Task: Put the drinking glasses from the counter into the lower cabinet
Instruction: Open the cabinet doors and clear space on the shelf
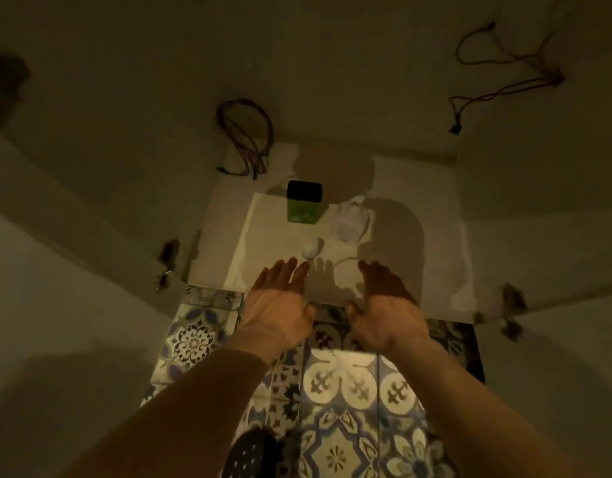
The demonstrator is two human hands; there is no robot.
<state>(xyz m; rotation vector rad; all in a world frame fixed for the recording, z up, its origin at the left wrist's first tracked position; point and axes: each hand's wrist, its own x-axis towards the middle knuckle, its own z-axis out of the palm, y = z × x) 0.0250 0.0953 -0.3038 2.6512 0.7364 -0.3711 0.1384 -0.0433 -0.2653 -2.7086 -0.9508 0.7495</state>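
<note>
I look down into the open lower cabinet, whose pale shelf floor (263, 236) is dimly lit. A small clear drinking glass (312, 250) stands on the shelf just beyond my left fingertips. A larger clear glass vessel (352, 220) stands behind it to the right. My left hand (280, 301) and my right hand (389, 305) hover side by side over the shelf's front edge. Both are palm down with fingers apart and hold nothing. A faint curved rim (345, 262) shows between them; I cannot tell what it is.
A green box with a black lid (303, 201) stands at the back of the shelf. Loose wires (246, 139) hang on the rear wall, more wires (504, 81) at upper right. Cabinet doors stand open at left (90, 243) and right (556, 270). Patterned floor tiles (342, 391) lie below.
</note>
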